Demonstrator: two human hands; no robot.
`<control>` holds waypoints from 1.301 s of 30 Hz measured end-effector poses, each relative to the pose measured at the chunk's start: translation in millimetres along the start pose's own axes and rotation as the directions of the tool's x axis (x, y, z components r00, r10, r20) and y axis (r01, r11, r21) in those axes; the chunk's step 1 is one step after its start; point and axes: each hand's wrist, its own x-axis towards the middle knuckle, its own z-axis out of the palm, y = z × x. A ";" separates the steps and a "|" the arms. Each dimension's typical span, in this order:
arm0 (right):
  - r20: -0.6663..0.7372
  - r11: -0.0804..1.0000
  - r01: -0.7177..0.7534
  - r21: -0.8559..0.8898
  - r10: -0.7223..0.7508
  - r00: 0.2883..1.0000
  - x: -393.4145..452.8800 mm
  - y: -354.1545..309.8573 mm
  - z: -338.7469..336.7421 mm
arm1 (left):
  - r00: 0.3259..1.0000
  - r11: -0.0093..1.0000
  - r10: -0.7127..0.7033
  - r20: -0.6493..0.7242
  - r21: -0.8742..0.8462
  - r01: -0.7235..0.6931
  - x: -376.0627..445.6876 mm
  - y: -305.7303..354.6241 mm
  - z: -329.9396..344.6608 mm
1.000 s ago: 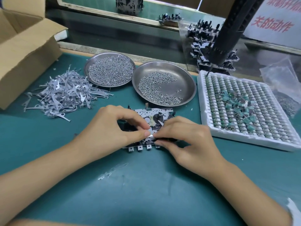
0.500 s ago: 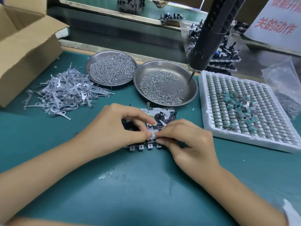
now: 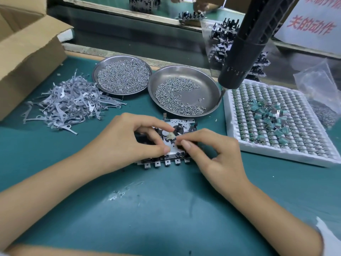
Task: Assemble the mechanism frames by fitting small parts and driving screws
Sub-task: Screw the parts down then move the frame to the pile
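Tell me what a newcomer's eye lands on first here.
Both hands, left and right, meet over a metal frame at the mat's centre. Behind it sit two steel dishes of screws. A black screwdriver hangs above a white tray at right.

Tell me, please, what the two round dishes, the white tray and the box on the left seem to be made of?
The dishes look like polished steel: mirror-bright rims. The tray looks like white foam, matt and pitted, probably. The box is plain brown cardboard, with raw cut edges.
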 end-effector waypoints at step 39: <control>-0.049 0.997 0.061 -0.055 -0.064 0.997 -0.5 1.0 5.1 | 0.998 0.998 0.043 0.038 -0.046 -0.041 3.3 0.9 -0.4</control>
